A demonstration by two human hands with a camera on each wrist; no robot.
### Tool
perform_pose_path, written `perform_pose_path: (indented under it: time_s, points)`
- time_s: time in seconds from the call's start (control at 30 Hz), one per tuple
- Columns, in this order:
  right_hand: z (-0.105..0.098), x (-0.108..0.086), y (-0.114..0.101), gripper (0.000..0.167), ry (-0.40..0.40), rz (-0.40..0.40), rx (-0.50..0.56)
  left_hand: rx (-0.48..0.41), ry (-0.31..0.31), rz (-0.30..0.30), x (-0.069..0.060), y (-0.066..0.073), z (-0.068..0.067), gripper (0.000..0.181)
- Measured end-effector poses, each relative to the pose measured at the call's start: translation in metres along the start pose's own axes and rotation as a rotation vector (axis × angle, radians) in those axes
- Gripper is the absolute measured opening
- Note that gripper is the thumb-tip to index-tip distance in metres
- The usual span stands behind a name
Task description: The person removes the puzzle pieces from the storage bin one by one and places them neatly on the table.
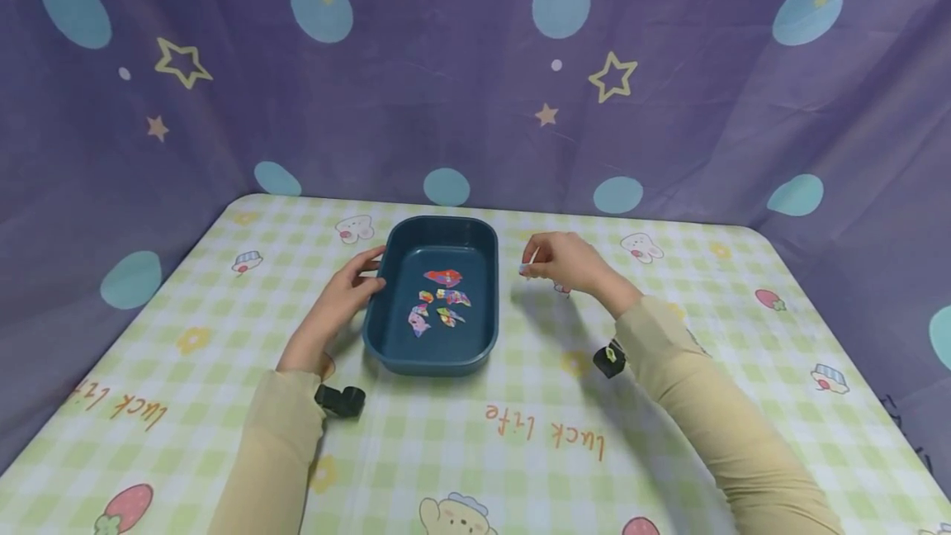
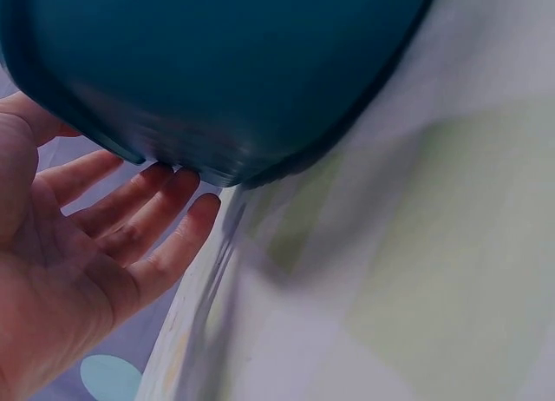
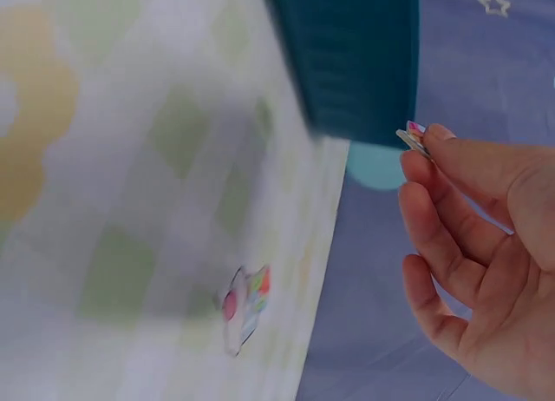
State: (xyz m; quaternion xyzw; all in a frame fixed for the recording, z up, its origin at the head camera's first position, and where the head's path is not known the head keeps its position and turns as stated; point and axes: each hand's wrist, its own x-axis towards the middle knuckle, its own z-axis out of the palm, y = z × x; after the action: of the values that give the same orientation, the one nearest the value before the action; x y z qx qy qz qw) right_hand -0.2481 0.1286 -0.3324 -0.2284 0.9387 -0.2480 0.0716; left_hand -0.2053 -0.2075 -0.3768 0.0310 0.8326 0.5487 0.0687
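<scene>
A dark teal plastic tub (image 1: 431,369) stands on the table. My left hand (image 1: 349,291) grips its left side, thumb on the rim and fingers along the outer wall, which the left wrist view shows from below. Several small, colourful flat cutouts lie on the tub's floor, among them a red one (image 1: 443,277) and a pinkish one (image 1: 418,321). Right of the tub, my right hand (image 1: 568,261) is raised above the cloth. Its thumb and forefinger pinch a small flat cutout (image 3: 414,135), seen mostly edge-on; the other fingers curl loosely.
A green-and-white checked tablecloth (image 1: 550,469) with printed figures covers the table. Under my right hand is a bright coloured patch (image 3: 260,288); I cannot tell whether it is print or a loose piece. A purple patterned curtain (image 1: 461,106) hangs behind the table.
</scene>
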Motion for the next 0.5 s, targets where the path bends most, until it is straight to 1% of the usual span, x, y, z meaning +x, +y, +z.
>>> perform_pose_path:
  time_s: [0.03, 0.07, 0.17, 0.3, 0.43, 0.5]
  points:
    - [-0.001, 0.0, 0.003, 0.01, -0.001, 0.011, 0.008, -0.004, 0.0, 0.0, 0.0, 0.001, 0.0, 0.058]
    - [-0.002, -0.001, 0.005, 0.011, -0.004, 0.025, 0.013, -0.004, 0.002, 0.004, 0.002, -0.003, 0.0, 0.058]
    - [-0.003, -0.002, 0.014, 0.011, 0.007, 0.054, 0.001, -0.009, 0.002, 0.005, 0.001, -0.002, 0.0, 0.058]
    - [-0.003, -0.003, 0.028, 0.012, 0.016, 0.096, 0.013, 0.002, 0.005, 0.005, 0.002, -0.003, 0.0, 0.058]
    - [-0.003, -0.005, 0.042, 0.01, 0.032, 0.117, 0.013, 0.012, 0.021, -0.002, 0.002, -0.004, 0.001, 0.057]
    - [-0.002, -0.006, 0.048, 0.009, 0.041, 0.131, 0.001, 0.017, 0.022, 0.003, 0.003, -0.005, 0.001, 0.057]
